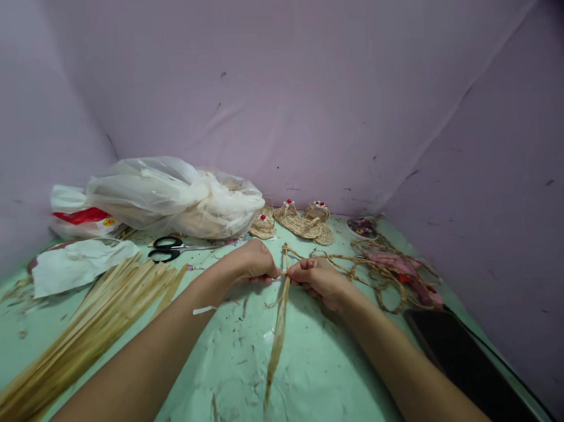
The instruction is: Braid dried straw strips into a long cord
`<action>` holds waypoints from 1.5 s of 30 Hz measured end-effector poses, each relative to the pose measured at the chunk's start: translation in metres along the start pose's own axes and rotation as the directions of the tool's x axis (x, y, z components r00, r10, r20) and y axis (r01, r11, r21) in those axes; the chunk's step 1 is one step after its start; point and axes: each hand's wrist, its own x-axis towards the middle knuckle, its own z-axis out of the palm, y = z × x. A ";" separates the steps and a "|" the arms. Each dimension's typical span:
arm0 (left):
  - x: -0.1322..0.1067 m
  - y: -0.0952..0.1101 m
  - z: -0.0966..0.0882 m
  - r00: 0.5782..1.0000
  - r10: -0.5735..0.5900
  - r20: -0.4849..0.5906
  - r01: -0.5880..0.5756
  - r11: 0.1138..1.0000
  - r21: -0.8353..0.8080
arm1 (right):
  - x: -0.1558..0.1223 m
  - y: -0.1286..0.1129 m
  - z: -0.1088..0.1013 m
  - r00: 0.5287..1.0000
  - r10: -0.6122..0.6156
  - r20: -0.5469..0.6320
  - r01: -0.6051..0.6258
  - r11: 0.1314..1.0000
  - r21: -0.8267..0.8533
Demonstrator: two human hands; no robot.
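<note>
fiber strip (279, 340) well within tabletop (335, 375) edges

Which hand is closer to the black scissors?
Left. The left hand is a little to the right of the scissors, past their blade tips; the right hand is farther right, on the other side of the left hand.

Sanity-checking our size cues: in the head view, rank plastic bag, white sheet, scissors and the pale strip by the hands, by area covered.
1. Plastic bag
2. White sheet
Unranked, both smaller: scissors and strip. They look alike in area, and the strip is nearer the camera.
</note>
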 end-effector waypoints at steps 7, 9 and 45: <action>-0.001 -0.001 -0.004 0.998 0.040 -0.058 -0.029 0.985 0.170 | -0.002 0.001 0.003 0.998 -0.028 -0.064 0.029 0.999 0.018; -0.005 0.000 -0.012 0.994 0.034 -0.106 -0.010 0.977 0.215 | -0.003 0.001 0.003 0.997 -0.038 -0.073 0.038 0.999 0.009; -0.102 -0.075 -0.051 0.601 -0.109 -0.791 0.569 0.754 0.329 | 0.008 0.012 0.003 0.994 -0.110 -0.006 0.109 0.991 -0.071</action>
